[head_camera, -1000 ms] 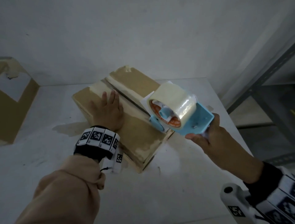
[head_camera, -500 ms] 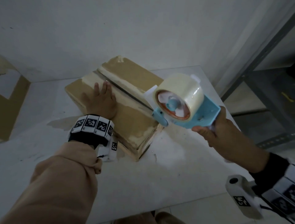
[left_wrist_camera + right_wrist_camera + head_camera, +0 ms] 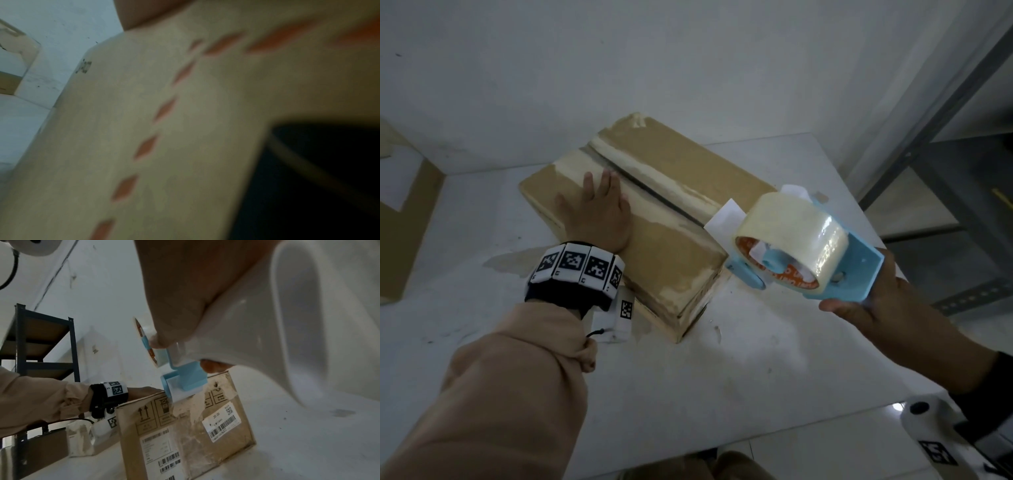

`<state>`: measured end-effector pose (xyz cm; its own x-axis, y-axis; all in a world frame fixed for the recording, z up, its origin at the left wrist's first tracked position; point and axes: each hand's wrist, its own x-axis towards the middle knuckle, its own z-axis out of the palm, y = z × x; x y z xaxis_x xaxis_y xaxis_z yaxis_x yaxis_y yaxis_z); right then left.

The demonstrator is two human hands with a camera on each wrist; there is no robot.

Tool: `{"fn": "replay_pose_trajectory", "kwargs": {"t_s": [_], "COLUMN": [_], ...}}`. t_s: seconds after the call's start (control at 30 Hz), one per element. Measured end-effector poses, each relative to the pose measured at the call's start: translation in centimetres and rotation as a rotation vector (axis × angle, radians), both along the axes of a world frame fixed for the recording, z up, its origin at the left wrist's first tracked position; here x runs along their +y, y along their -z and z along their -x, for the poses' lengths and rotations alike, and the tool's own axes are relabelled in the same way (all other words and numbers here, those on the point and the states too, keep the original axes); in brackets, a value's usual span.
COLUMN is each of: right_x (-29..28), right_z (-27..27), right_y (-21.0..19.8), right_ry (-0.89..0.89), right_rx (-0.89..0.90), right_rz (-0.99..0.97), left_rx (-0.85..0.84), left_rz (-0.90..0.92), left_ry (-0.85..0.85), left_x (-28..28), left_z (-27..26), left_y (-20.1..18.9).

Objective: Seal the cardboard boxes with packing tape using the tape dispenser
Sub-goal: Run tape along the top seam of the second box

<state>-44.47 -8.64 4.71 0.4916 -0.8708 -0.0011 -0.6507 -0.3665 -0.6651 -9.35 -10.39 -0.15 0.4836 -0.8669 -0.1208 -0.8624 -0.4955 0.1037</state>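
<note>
A brown cardboard box (image 3: 671, 192) lies on the white table (image 3: 756, 377), its top flaps meeting at a dark seam with old tape residue on both sides. My left hand (image 3: 594, 212) lies flat on the left flap, fingers straight, beside the seam. My right hand (image 3: 887, 308) grips the white handle of a blue tape dispenser (image 3: 856, 267) carrying a roll of clear tape (image 3: 791, 236). The dispenser's front end hovers at the box's near right end, over the seam. In the right wrist view the dispenser (image 3: 183, 379) sits just above the box's (image 3: 185, 431) labelled end.
Another cardboard box (image 3: 400, 219) stands at the table's left edge. A grey metal shelving unit (image 3: 962, 171) stands to the right, past the table's edge. A white wall (image 3: 688, 68) runs close behind the box.
The right hand has brought the dispenser slightly lower, toward the box's near end. The left hand stays flat on the left flap.
</note>
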Motion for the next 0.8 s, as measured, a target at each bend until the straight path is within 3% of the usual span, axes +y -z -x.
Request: {"fn": "replay_pose_trajectory", "kwargs": {"t_s": [0.17, 0.33, 0.5, 0.6, 0.7, 0.8], "right_x": [0.0, 0.7, 0.8, 0.6, 1.2, 2.3], "right_z": [0.0, -0.3, -0.1, 0.9, 3.3, 4.1], "right_y": [0.3, 0.7, 2.8, 3.9, 6.0, 8.0], "right_ry": [-0.033, -0.052, -0.030, -0.019, 0.052, 0.253], "right_rx": [0.015, 0.002, -0.054, 0.033, 0.062, -0.005], "right_rz": [0.068, -0.012, 0.194, 0.193, 0.162, 0.120], "left_rx": [0.004, -0.018, -0.024, -0.018, -0.029, -0.045], "left_rz": [0.010, 0.012, 0.005, -0.010, -0.026, -0.042], "left_ry": [0.000, 0.006, 0.008, 0.009, 0.009, 0.024], "left_x": [0.1, 0.1, 0.1, 0.0, -0.1, -0.1], "left_z": [0.2, 0.2, 0.2, 0.2, 0.1, 0.2], "left_y": [-0.1, -0.1, -0.1, -0.2, -0.2, -0.3]}}
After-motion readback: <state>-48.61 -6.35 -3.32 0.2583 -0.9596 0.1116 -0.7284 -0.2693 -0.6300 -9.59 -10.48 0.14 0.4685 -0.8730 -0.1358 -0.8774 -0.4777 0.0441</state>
